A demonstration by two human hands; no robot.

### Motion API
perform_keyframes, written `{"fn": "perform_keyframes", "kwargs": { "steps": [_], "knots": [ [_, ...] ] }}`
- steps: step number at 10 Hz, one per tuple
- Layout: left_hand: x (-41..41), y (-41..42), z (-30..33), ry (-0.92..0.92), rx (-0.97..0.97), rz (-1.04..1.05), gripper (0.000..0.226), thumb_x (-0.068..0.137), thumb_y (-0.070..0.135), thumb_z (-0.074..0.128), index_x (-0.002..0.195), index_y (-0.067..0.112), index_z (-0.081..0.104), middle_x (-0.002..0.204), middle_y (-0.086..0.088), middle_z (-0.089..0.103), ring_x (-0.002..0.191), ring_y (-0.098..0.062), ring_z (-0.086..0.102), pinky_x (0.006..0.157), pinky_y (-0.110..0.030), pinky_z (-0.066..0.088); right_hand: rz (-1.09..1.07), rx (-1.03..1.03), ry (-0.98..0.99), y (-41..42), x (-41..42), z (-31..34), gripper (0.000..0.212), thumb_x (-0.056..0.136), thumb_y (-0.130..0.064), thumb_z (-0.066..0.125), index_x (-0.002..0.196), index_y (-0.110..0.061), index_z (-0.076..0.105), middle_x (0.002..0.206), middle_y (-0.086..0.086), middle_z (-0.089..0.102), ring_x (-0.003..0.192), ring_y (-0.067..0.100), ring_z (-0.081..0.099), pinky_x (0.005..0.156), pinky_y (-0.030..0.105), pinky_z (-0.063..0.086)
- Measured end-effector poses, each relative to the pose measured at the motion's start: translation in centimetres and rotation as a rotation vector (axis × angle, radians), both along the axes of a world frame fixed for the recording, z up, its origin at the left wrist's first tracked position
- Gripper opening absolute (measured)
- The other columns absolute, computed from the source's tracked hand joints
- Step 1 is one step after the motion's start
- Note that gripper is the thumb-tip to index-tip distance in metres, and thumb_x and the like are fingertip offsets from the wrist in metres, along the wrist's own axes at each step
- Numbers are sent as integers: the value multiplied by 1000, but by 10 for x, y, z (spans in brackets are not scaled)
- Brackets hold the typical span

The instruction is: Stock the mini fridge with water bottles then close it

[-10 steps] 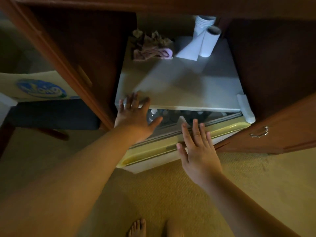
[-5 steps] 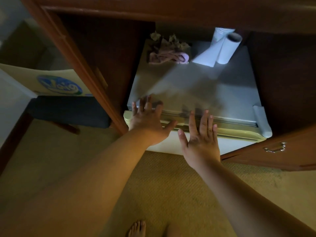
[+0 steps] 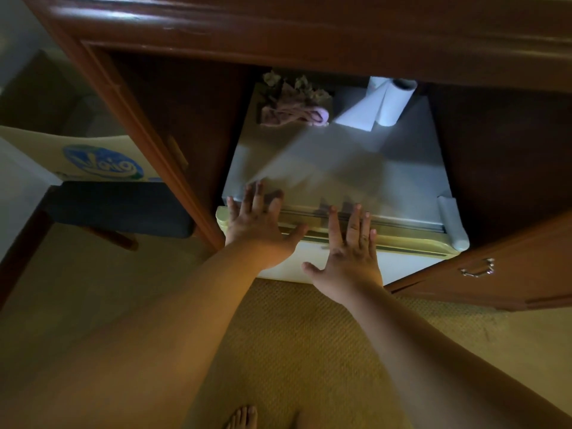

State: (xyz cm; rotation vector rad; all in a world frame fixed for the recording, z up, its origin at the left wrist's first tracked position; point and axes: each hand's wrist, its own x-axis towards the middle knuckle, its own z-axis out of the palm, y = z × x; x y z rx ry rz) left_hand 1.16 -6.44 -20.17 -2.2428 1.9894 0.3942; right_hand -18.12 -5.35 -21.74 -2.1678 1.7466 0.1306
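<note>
Fridge door pushed all but shut

A second ago the door [image 3: 346, 243] of the mini fridge [image 3: 334, 168] stood ajar, with bottles showing in the gap under its top. Now that gap is gone and no bottles can be seen. The left hand [image 3: 258, 226] and right hand [image 3: 349, 252] have followed the door in, both lying flat with fingers spread along its top edge.

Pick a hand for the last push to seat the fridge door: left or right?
Right, marginally. The right hand lies flat on the fridge door near its middle; the left hand sits at the corner, fingers over the fridge top.
</note>
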Motion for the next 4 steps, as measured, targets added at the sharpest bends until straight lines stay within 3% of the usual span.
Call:
{"fn": "perform_keyframes", "kwargs": {
  "steps": [2,3,4],
  "knots": [
    [12,-8,30,-15,190,-61,100,84,94,19,164,41,-10,172,-3,-25,160,-30,-19,124,-69,-6,86,212,7,-8,-13,26,124,88,-60,63,144,-37,-45,145,8,-60,140,29,-48,125,48,-14],
    [24,16,40,1,162,-11,100,91,84,34,166,34,-11,174,-4,-20,161,-31,-14,126,-64,-3,0,169,-130,19,-37,36,123,91,-50,66,142,-44,-46,153,4,-53,147,30,-38,128,49,1],
    [17,97,61,148,-26,115,81,102,60,44,168,27,10,176,-6,0,162,-29,2,129,-52,17,-292,348,-244,92,-79,22,129,85,-25,73,136,-65,-38,162,-7,-39,158,34,-5,111,49,47]
  ]
}}
